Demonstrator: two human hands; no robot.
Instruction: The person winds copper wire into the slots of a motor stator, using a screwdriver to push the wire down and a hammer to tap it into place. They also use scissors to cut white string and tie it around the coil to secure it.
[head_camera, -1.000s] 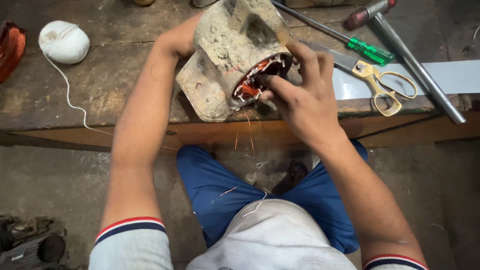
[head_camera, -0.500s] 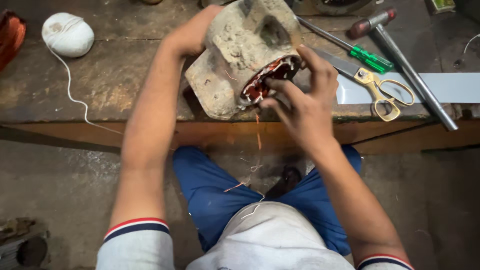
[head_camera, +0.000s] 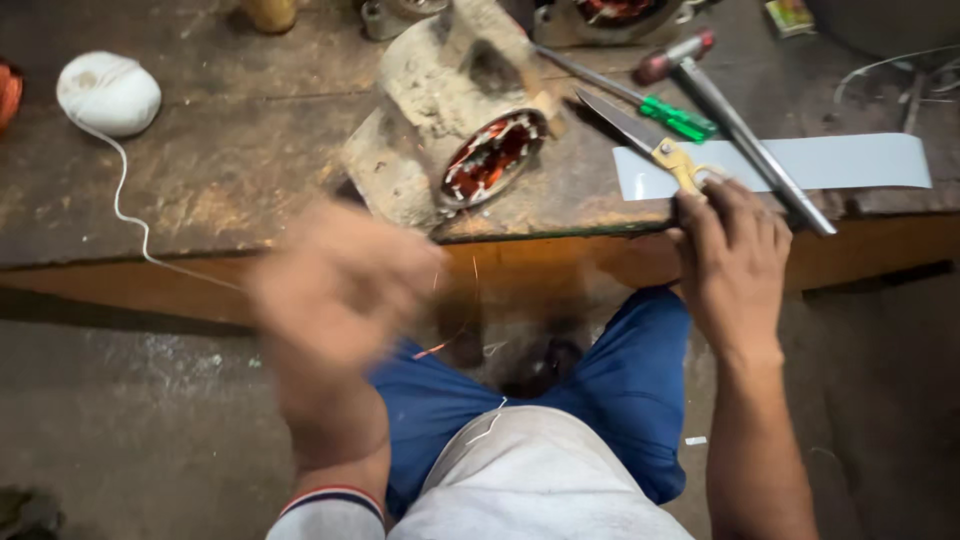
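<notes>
While the right hand (head_camera: 733, 262) rests at the front edge of the worn wooden tabletop (head_camera: 230, 180), its fingers (head_camera: 700, 215) curl over the handle loops of a pair of scissors with yellow handles and long steel blades (head_camera: 650, 140); the blades lie flat on the wood, pointing away toward the upper left, and whether the fingers have properly closed on the handles cannot be told. Just left of the scissors lies a dusty grey cast-metal motor housing (head_camera: 440, 120) on its side near the tabletop's edge, its round open end showing copper-coloured windings with white ties. The left hand (head_camera: 335, 290) is in front of the tabletop and below the housing, apart from it, and so blurred that the state of its fingers cannot be told. Under the scissors' handles lies a pale grey strip of sheet material (head_camera: 830, 162), crossed by a long grey metal bar (head_camera: 750, 140), with a green-handled screwdriver (head_camera: 650, 105) beside the blades. Far to the left sits a white ball of string (head_camera: 108, 93), one strand trailing over the edge.
</notes>
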